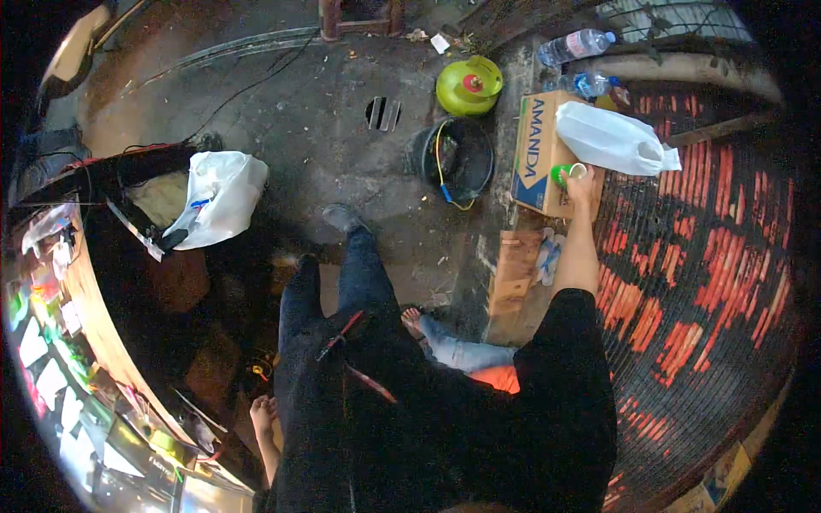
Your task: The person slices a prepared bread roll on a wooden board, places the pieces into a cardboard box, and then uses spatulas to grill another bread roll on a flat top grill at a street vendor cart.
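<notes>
My right hand is closed around a small green cup with a white rim, held at the cardboard box. I cannot tell whether the cup rests on the box or hangs just above it. A white plastic bag lies across the box's top, just beyond the cup. My left hand hangs low by my side with its fingers curled. It is dim there, and whether it holds anything is hidden.
A green gas cylinder and a black bucket stand on the floor. Two plastic bottles lie behind the box on the slatted platform. Another person's bare foot is near my leg. A white bag hangs left.
</notes>
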Available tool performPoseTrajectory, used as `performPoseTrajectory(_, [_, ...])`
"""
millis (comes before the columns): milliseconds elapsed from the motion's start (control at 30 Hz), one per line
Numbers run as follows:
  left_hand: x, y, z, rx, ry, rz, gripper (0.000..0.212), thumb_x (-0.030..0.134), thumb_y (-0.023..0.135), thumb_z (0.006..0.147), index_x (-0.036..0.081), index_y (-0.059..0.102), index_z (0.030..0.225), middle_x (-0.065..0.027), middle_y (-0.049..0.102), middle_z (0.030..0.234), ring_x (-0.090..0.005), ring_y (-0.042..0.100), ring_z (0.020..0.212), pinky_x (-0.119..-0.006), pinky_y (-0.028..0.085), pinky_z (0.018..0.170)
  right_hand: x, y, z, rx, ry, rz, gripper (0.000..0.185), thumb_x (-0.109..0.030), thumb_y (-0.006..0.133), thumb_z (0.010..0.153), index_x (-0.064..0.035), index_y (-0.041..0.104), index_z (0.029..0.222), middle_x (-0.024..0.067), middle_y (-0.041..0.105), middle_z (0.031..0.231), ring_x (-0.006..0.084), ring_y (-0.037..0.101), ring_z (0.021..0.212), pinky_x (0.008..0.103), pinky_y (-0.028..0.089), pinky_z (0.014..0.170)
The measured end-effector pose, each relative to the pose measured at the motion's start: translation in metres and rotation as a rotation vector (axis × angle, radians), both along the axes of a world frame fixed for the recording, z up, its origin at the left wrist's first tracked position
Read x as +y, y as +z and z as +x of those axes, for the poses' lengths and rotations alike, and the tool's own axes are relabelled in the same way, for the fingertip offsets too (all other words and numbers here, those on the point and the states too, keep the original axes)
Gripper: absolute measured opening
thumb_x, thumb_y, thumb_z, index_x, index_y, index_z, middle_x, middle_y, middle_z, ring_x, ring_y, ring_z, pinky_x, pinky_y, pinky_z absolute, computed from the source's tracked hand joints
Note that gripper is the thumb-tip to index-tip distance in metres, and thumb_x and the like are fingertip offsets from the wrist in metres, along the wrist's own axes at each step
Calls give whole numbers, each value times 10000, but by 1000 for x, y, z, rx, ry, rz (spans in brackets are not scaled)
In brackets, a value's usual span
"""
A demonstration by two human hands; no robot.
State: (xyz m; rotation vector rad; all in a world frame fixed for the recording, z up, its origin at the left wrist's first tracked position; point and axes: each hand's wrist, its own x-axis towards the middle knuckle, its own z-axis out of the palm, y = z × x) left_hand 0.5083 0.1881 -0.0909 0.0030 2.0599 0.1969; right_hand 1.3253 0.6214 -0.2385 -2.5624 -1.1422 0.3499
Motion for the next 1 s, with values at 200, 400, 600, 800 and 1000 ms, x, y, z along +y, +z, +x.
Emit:
performPoseTrajectory(200, [2, 14, 31, 74, 181, -34, 179, 154, 478, 932, -1, 546, 992, -84, 614, 809, -120, 557, 625, -256, 445, 516, -10, -23, 17, -129, 41, -8, 564, -264, 767, 633, -28, 556, 1099, 183, 593, 1052, 328, 560, 989, 405, 442, 856])
performPoseTrajectory(400, [-34, -41, 25, 21, 34, 66, 184, 147, 539, 853, -27, 598, 862, -96, 627, 771, -157, 592, 655, -300, 487, 580, -24, -18, 37, -233, 308, -80, 393, -233, 684, 732, -16, 566, 1038, 118, 634, 899, 228, 595, 796, 362, 484, 715])
performPoseTrajectory(600, [-78, -85, 51, 124, 277, 90, 286, 187, 536, 854, -20, 597, 1041, -103, 670, 890, -182, 641, 789, -323, 504, 727, -10, 15, -62, -368, 306, -131, 322, -273, 687, 759, -5, 569, 893, 112, 618, 804, 230, 568, 714, 373, 466, 655])
performPoseTrajectory(800, [-100, -116, 122, 73, 561, 119, 275, 170, 525, 870, -18, 592, 1059, -106, 665, 922, -173, 639, 796, -309, 501, 721, -43, 7, -223, -78, 504, -407, 342, -313, 689, 785, 5, 571, 748, 106, 601, 709, 232, 540, 633, 385, 448, 594])
performPoseTrajectory(1000, [-179, -143, 182, 121, 865, 222, 208, 126, 558, 844, -10, 607, 994, -89, 664, 770, -160, 633, 668, -298, 510, 606, -84, -63, -469, 397, 1086, -609, 478, -361, 676, 774, 19, 602, 1054, 136, 638, 978, 231, 601, 785, 379, 474, 709])
